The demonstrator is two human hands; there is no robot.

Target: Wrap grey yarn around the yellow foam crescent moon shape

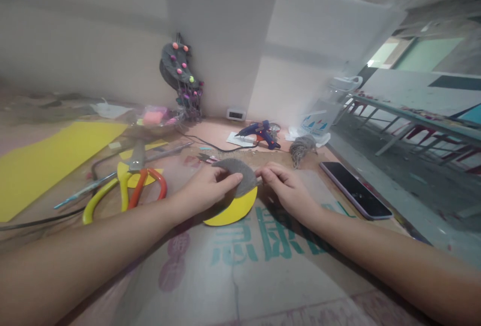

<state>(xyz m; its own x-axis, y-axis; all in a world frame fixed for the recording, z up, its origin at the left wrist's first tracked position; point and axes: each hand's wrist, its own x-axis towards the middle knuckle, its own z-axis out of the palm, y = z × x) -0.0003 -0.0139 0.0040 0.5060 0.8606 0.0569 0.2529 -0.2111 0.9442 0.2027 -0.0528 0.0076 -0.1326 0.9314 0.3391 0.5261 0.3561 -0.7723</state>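
My left hand is closed on a yellow card crescent, thumb on top and fingers behind it. Grey yarn-like covering spreads over the upper part of the crescent, while its lower part shows bare yellow. At the crescent's right edge, my right hand is pinched closed. What lies between those fingertips is too small to make out. A ball of grey yarn rests beyond my right hand. Scissors with yellow and orange handles lie left of my left hand.
Behind the hands lies a blue glue gun with its cord. A phone is at the right edge. Yellow sheet covers the left side. A grey crescent decoration with coloured balls stands by the wall, near a small digital clock.
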